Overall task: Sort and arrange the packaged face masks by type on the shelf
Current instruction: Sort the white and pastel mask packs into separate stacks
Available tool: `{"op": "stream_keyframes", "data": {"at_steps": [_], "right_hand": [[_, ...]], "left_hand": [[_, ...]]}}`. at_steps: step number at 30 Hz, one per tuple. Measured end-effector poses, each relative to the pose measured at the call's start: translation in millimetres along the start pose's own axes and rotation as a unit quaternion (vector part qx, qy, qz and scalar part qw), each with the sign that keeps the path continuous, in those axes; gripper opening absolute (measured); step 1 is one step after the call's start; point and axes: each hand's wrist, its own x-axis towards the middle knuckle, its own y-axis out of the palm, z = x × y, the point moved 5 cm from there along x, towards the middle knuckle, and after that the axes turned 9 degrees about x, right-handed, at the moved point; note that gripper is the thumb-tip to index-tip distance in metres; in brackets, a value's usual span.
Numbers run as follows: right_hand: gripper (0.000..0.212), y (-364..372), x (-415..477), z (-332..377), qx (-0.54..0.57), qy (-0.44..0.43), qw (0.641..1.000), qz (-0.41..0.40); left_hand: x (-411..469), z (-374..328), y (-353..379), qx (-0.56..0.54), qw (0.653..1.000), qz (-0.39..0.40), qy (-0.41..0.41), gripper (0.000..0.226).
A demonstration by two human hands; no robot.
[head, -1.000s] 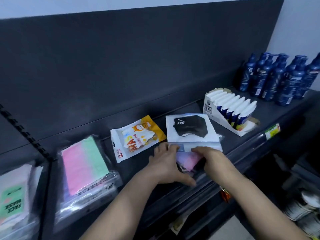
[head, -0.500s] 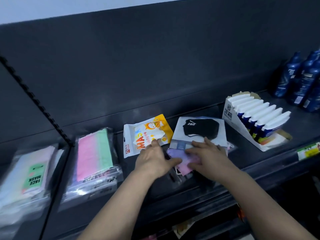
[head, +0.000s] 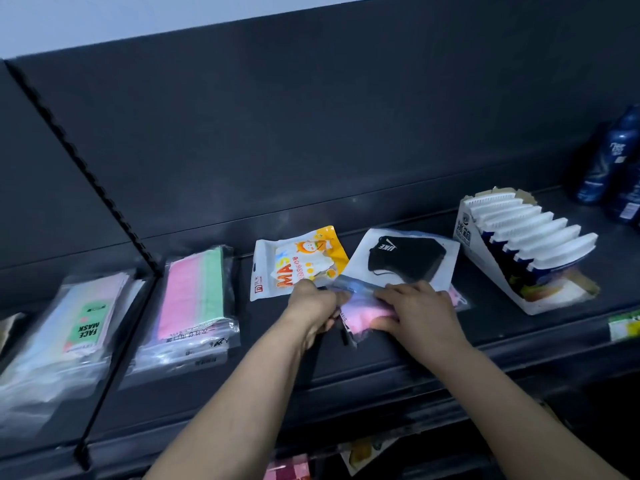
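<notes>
On the dark shelf point(head: 398, 344) both hands hold a clear pack of pink and lilac masks point(head: 360, 310). My left hand point(head: 313, 308) pinches its left edge and my right hand point(head: 414, 311) presses on its right side. Just behind lies a white pack with a black mask point(head: 407, 258), partly over the held pack. Left of that sits a white and orange "MASK" pouch point(head: 298, 261). Further left lie a clear bag of pink and green masks point(head: 194, 292) and a stack of "FACE MASK" packs point(head: 83, 327).
A white display carton of blue and white boxes point(head: 523, 244) stands to the right, with dark blue bottles point(head: 613, 168) beyond it. A black slotted upright point(head: 114, 220) divides the shelf bays. A yellow-green price tag point(head: 623, 327) sits on the shelf's front rail.
The camera has swung left and nearer. My left hand has closed onto the pink pack's left edge, and my right hand has spread over it; the pack has shifted a little.
</notes>
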Motion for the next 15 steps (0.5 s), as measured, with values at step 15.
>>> {"op": "stream_keyframes", "data": {"at_steps": [15], "right_hand": [[0.039, -29, 18, 36, 0.164, -0.068, 0.981, -0.073]], "left_hand": [[-6, -11, -132, 0.086, 0.972, -0.198, 0.089, 0.015]]}}
